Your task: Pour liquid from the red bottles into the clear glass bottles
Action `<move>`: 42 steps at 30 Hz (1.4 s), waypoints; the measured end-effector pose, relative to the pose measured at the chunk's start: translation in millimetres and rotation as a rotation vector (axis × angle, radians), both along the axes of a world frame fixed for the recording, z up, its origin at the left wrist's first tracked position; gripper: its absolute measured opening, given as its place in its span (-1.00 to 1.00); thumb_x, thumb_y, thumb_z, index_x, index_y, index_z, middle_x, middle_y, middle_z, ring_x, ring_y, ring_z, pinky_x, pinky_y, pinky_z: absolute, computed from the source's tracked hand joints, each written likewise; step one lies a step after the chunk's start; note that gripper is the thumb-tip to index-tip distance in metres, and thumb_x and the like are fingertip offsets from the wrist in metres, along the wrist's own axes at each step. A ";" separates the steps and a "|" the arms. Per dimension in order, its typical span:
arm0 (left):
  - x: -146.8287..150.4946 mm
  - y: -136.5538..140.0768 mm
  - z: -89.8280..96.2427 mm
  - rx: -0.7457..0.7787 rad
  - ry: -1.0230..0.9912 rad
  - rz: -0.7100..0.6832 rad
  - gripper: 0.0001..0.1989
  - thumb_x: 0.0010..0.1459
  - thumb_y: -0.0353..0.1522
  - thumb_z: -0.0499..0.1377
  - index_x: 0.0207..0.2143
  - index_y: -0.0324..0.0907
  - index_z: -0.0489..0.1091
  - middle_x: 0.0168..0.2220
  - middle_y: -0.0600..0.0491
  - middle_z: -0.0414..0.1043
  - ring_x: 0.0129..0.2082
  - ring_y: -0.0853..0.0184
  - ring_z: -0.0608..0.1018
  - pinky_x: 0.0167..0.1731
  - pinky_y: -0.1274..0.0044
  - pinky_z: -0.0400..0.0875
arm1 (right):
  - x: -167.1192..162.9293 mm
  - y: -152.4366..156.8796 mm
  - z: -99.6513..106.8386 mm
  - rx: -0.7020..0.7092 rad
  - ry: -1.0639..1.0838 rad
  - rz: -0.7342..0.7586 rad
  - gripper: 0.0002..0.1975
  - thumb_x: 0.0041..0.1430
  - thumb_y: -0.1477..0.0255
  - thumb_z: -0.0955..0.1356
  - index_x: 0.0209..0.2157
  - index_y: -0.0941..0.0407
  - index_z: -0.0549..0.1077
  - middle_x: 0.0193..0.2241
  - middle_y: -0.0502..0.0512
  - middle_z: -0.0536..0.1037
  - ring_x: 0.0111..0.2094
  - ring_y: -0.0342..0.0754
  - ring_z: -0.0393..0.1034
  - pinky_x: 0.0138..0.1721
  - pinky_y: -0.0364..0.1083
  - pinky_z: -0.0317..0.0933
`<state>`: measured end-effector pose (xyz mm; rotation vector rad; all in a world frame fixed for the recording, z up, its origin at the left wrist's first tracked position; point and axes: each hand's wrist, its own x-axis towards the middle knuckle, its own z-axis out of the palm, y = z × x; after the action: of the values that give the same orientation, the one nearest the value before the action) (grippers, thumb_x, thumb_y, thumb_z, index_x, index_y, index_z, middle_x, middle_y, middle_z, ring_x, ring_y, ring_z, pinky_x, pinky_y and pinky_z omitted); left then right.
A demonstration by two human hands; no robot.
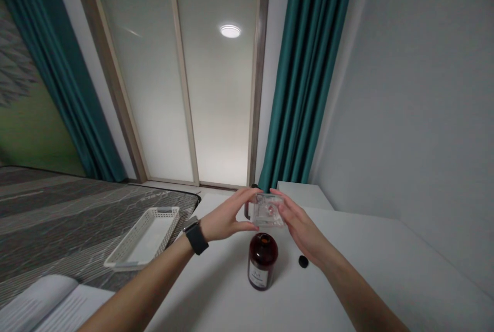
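Above the middle of the white table [366,270], toward its far edge, both hands hold a clear boxy piece [267,211] (case or dish, cannot tell which). Left hand [227,219]: thumb and fingers spread wide, thumb at the piece's lower left corner, index along the upper left. Right hand [304,229]: fingers against the piece's right side and upper right corner, thumb mostly hidden. Piece is raised off the surface, small reddish spot visible in it.

Brown bottle [263,252] stands upright on the surface, just nearer than the piece; neck open, white label facing the near edge, print too small to read. Black cap [303,261] lies to its right, apart from it, near the right forearm. Second dark bottle [247,210] sits behind the left fingers toward the far edge, mostly covered.

Room: wide tabletop from the cap to the right edge, which runs along the wall [424,116]; narrower strip between brown bottle and left edge, with the left forearm crossing that edge. Past the left edge, a striped bed [96,203] carries a white basket [119,249] near its right side and an open book [57,303] nearer the camera. Dark watch [196,237] on the left wrist.
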<state>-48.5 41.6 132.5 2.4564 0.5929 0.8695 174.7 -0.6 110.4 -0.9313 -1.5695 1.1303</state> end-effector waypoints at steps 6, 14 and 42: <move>-5.7 6.5 -18.6 -0.059 0.061 0.006 -0.15 0.18 -0.10 0.27 0.38 -0.01 -0.08 0.33 -0.15 0.08 0.25 0.00 0.26 0.25 0.10 0.17 | 2.8 8.5 -20.7 -0.038 0.111 -0.080 -0.44 0.18 0.04 0.36 0.13 0.01 0.34 -0.02 0.18 0.53 0.06 0.12 0.41 0.14 0.15 0.22; 3.0 10.6 -46.6 -0.272 -0.134 0.027 -0.41 0.35 -0.14 0.08 0.34 -0.05 0.03 0.32 -0.13 0.16 0.24 0.05 0.34 0.22 0.13 0.24 | 4.4 14.7 -38.8 0.040 0.080 -0.053 -0.45 0.16 0.08 0.39 0.12 -0.02 0.33 0.01 0.19 0.50 0.04 0.13 0.41 0.11 0.15 0.26; 5.0 9.7 -42.5 -0.060 -0.106 0.048 -0.31 0.08 -0.42 0.32 0.24 -0.10 0.17 0.19 -0.15 0.31 0.12 0.08 0.42 0.10 0.17 0.38 | 30.2 7.8 -42.4 0.410 -0.324 -0.047 -0.47 0.19 0.44 0.40 0.18 -0.11 0.29 0.22 0.12 0.30 0.32 0.14 0.08 0.30 0.26 0.06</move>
<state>-43.4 51.3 90.0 2.3356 0.6325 0.9794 204.9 7.3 68.0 -0.8933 -1.9365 0.6060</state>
